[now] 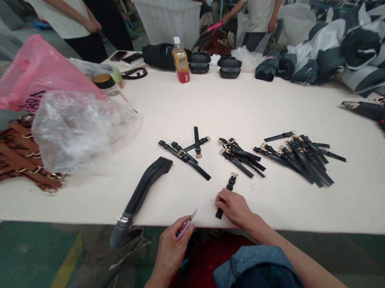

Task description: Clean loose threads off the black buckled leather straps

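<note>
Black leather, a short buckled strap (226, 195), lies on the white table (214, 106) right under my right hand (233, 207); my fingers are curled down on its lower half, pinning it near the table's front edge, with the gold buckle end pointing away from me and free of the hand. My left hand (171, 246) sits lower and to the left, just off the table edge, closed around small pink-handled snips (186, 224) whose tips point up toward the strap. The snips and the strap are near each other but apart.

Further out on the table, beyond my right hand, lie three loose groups of the same black straps: a small crossed group (187, 152) to the left, a tighter bunch (240, 157) in the middle, and a big pile (303, 156) to the right. A long black curved handle (141, 193) lies left of my hands, its end overhanging the table edge. Brown straps with rings (14, 160) are heaped at the far left beside a clear plastic bag (77, 129) and a pink bag (35, 73). A drink bottle (180, 64) stands at the far side, where other people stand.
</note>
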`<action>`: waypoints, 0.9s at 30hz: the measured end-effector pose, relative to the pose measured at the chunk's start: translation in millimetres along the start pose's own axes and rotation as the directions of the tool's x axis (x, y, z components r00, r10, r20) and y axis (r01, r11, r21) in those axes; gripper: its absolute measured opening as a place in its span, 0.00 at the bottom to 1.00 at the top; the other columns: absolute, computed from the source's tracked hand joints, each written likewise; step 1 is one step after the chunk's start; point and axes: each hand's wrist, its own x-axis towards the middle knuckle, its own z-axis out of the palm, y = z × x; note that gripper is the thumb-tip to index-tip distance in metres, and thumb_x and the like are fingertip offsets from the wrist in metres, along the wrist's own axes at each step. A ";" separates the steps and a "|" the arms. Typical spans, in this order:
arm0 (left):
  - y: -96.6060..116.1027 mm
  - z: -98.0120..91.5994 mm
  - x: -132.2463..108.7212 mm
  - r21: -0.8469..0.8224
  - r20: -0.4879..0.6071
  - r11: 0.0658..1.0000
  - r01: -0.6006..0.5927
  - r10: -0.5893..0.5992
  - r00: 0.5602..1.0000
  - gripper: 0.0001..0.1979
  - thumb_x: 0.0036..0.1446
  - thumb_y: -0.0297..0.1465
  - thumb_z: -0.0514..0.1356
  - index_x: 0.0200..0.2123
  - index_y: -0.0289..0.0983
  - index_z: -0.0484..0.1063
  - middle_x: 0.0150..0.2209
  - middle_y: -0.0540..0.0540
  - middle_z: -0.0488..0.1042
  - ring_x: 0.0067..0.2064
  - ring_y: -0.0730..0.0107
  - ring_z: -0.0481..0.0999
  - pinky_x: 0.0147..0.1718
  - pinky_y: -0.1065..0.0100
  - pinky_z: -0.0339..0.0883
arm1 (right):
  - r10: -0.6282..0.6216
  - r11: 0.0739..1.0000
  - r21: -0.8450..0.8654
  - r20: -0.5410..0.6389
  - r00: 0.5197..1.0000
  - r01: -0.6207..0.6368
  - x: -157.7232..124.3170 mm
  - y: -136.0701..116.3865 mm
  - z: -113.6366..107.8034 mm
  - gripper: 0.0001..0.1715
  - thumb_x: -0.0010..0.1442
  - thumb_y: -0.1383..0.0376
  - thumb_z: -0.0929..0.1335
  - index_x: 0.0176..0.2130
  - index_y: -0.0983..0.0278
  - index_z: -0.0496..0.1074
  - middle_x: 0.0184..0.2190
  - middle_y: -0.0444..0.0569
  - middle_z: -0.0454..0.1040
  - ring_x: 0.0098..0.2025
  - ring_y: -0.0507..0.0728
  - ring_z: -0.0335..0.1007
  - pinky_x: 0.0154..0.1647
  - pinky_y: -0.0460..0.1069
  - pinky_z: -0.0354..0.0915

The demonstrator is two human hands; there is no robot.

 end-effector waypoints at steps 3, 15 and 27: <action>-1.6 -2.0 -0.9 -0.015 -0.016 1.000 0.016 -0.016 1.000 0.20 0.52 0.42 0.58 0.44 0.36 0.76 0.43 0.44 0.78 0.47 0.56 0.75 0.49 0.60 0.66 | -0.028 0.978 0.207 0.145 0.989 -0.003 -20.7 25.1 -13.9 0.10 0.61 0.65 0.63 0.33 0.66 0.73 0.26 0.45 0.72 0.28 0.51 0.67 0.28 0.44 0.62; 0.1 6.1 5.7 0.017 0.026 1.000 -0.002 0.002 1.000 0.20 0.51 0.42 0.59 0.43 0.36 0.76 0.42 0.44 0.79 0.46 0.55 0.76 0.49 0.59 0.67 | 0.192 0.945 -0.225 -0.199 0.961 -0.235 -48.6 88.4 -55.3 0.20 0.56 0.65 0.66 0.49 0.60 0.72 0.40 0.47 0.75 0.36 0.56 0.70 0.35 0.47 0.60; 3.2 1.9 4.2 0.055 -0.031 0.998 -0.038 0.039 0.999 0.20 0.50 0.42 0.59 0.42 0.36 0.77 0.42 0.44 0.79 0.46 0.54 0.76 0.49 0.57 0.68 | 0.311 0.821 -0.436 -0.197 0.930 -0.368 -43.1 95.9 -45.5 0.13 0.63 0.65 0.60 0.34 0.63 0.72 0.36 0.51 0.75 0.36 0.59 0.71 0.29 0.48 0.52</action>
